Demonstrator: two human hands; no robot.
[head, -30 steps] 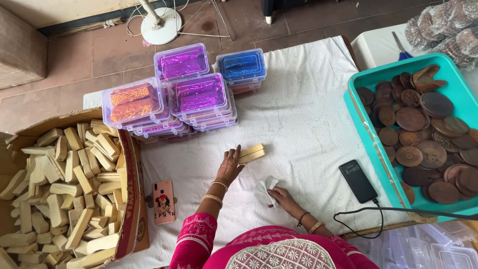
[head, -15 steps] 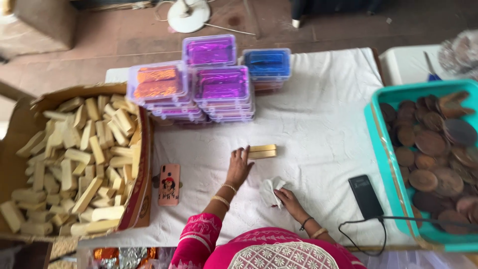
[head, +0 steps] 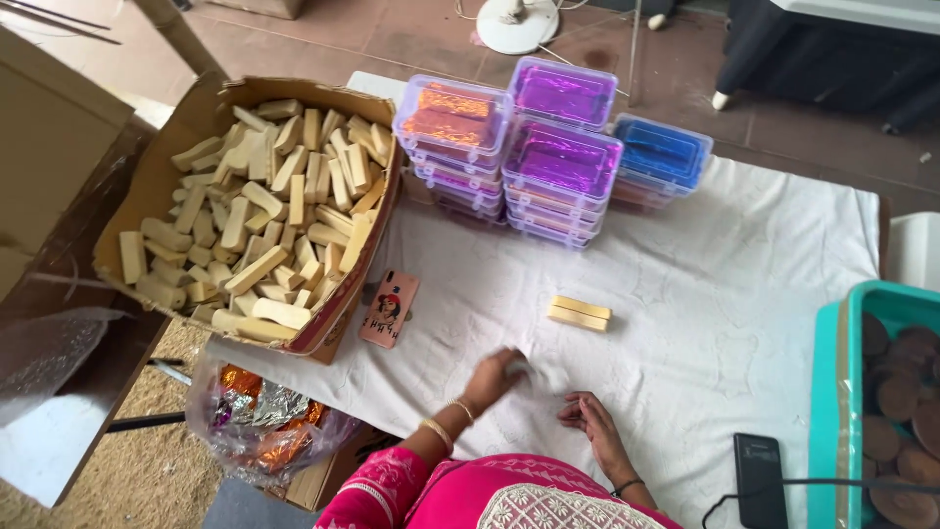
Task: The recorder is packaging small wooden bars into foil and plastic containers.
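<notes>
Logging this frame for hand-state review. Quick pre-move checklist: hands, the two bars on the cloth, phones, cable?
1. Left hand on something: ok, it rests on the white cloth over a small pale item; what it is, cannot tell.
2. Right hand free: ok, open on the cloth, holding nothing.
3. Two tan bars within reach: ok, side by side, beyond both hands, untouched.
4. Pink-cased phone clear of hands: ok, beside the cardboard box.
5. Black phone cable: ok, plugged, trailing right past the teal tray.
</notes>
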